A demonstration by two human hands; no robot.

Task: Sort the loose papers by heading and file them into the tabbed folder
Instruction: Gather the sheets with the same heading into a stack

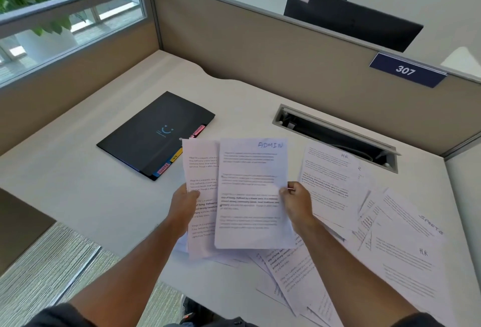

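While my left hand (185, 203) holds a few sheets (201, 188) by their left edge, thumb curled over the front, my right hand (296, 203) pinches the right edge of a single page headed ADMIN (253, 193), so each grip is closed on paper and both lots are lifted off the surface (78, 170). The ADMIN page lies in front of the left-hand sheets and overlaps their right side; its heading is handwritten in the top right corner, above blocks of printed text. To my right, loose papers (390, 243) are spread in an untidy overlapping fan across the surface, some square to me and some turned at an angle. Among them I can read HR on a sheet (330, 183) just beside my right hand, SPORTS on a tilted sheet (413, 225) nearer the right edge, and HR again lower down. More papers (294, 272) lie under and between my forearms near the front edge. The tabbed folder (153, 131) rests closed and flat on the surface to my left, black with a small smile mark on its cover, turned at an angle, apart from the loose papers. Coloured tabs stick out along its right side: a pink one (199, 130) near the far corner, a yellow one (177, 154) partway down, and a blue and pink one (162, 169) near the close corner; their lettering is too small to read surely. A cable slot (335, 136) is cut into the surface beyond the papers, and a sign reading 307 (407, 70) hangs on the partition behind.
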